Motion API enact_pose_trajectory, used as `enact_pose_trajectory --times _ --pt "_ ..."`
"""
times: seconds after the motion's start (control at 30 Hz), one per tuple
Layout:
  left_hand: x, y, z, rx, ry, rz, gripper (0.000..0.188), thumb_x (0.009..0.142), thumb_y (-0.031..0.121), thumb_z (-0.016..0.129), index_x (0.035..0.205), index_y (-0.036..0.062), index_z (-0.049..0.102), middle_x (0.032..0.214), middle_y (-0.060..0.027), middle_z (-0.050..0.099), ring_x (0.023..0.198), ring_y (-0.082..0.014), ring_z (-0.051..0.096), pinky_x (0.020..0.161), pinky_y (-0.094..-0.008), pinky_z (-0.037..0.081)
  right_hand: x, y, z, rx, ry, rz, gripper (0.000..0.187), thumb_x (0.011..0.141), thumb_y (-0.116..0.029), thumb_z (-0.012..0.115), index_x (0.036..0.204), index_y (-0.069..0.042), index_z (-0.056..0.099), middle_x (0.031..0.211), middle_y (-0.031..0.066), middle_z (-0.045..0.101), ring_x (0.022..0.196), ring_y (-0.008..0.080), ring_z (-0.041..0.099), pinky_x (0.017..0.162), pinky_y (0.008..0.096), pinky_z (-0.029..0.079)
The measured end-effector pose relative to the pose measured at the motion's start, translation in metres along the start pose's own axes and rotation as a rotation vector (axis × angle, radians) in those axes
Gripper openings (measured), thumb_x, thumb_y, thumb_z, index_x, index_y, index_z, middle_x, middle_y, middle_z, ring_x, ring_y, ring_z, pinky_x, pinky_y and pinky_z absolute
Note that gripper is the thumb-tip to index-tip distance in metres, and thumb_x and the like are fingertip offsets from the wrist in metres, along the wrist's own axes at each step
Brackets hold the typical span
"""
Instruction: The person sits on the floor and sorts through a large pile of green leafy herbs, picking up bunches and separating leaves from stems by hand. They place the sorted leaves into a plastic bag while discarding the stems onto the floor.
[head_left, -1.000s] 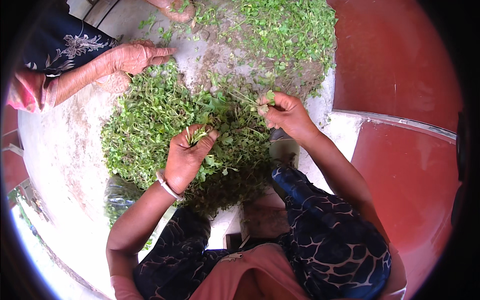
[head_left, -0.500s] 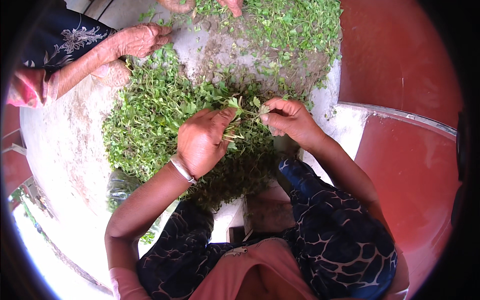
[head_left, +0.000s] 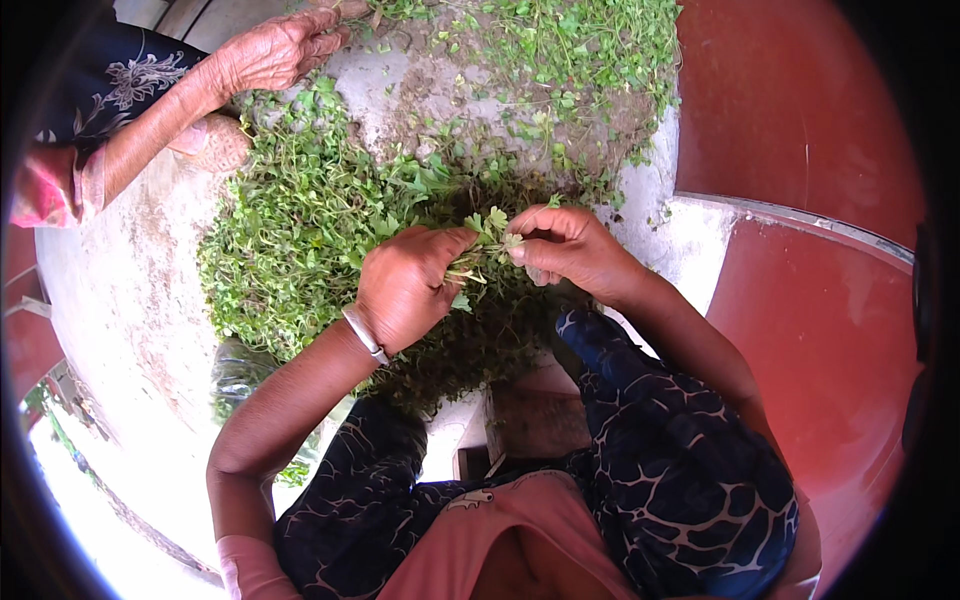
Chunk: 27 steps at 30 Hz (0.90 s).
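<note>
- The left hand (head_left: 405, 290) is closed around a small bunch of green sprigs (head_left: 470, 268), its fingers folded over the stems
- The right hand (head_left: 565, 248) is pinched together on the leafy tip of that same bunch, thumb and fingertips meeting at the leaves
- A second ago the two hands were apart, the left pressed down into the heap and the right off to the side; now they meet above it, touching the one bunch from both sides
- I judge from this that a bunch has been gathered out of the heap and is now being picked over or plucked at the tip
- The bunch sits between the hands, raised just above the heap of leafy greens (head_left: 300, 230) that spreads across the pale concrete floor (head_left: 110, 300)
- A thinner scatter of greens (head_left: 570, 50) lies farther off, at the top of the view
- Another person's hand (head_left: 270, 50) rests at the far edge of the heap, well apart from the two working hands; it has shifted only a little
- A silver bangle (head_left: 365, 335) circles the left wrist
- Red flooring (head_left: 800, 110) lies to the right of the concrete
</note>
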<state>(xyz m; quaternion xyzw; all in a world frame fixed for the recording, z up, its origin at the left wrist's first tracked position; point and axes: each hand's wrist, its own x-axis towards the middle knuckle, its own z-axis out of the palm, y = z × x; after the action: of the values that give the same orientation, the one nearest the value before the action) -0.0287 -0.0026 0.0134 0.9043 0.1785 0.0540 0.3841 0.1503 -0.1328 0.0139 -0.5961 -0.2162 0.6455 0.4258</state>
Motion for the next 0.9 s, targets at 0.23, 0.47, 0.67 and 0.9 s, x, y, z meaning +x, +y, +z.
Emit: enact_pose_trajectory --times 0.23,0.47,0.67,0.9 --pt "-0.008 -0.002 0.005 -0.22 0.006 -0.101 0.025 0.075 0.001 0.062 0.101 -0.0001 0.06 0.09 -0.0157 0.064 0.078 -0.0261 0.064 0.071 -0.0304 0.05 0.002 0.007 0.0 0.012 -0.089 -0.001 0.016 0.086 -0.014 0.06 0.098 -0.003 0.058 0.072 -0.002 0.055 0.058 0.0049 0.05 0.053 0.0208 0.04" --pt "-0.012 0.004 -0.014 -0.49 0.026 -0.384 0.011 0.085 0.003 0.057 0.096 0.0001 0.059 0.084 -0.007 0.063 0.075 -0.0116 0.059 0.066 -0.0234 0.046 -0.006 0.025 0.006 -0.552 -0.25 -0.278 0.021 0.082 -0.018 0.061 0.098 -0.005 0.06 0.081 0.0073 0.061 0.069 0.0189 0.061 0.064 0.0323 0.047" --pt "-0.025 -0.007 -0.027 -0.598 0.078 -0.355 0.011 0.09 0.011 0.055 0.094 0.0016 0.059 0.088 -0.0056 0.056 0.082 -0.0143 0.053 0.078 -0.0256 0.041 0.008 0.01 -0.036 -1.149 0.204 -0.361 0.016 0.084 -0.024 0.055 0.096 -0.012 0.056 0.086 0.0085 0.055 0.077 0.0266 0.059 0.065 0.0402 0.048" --pt "-0.035 -0.002 -0.039 -0.84 0.04 -0.393 0.015 0.092 0.016 0.053 0.095 0.0027 0.057 0.087 -0.0032 0.056 0.083 -0.0153 0.052 0.084 -0.0278 0.039 0.054 0.01 -0.063 -1.637 0.299 -0.501 0.026 0.072 -0.006 0.06 0.097 -0.013 0.059 0.094 0.01 0.055 0.074 0.0279 0.06 0.059 0.037 0.05"
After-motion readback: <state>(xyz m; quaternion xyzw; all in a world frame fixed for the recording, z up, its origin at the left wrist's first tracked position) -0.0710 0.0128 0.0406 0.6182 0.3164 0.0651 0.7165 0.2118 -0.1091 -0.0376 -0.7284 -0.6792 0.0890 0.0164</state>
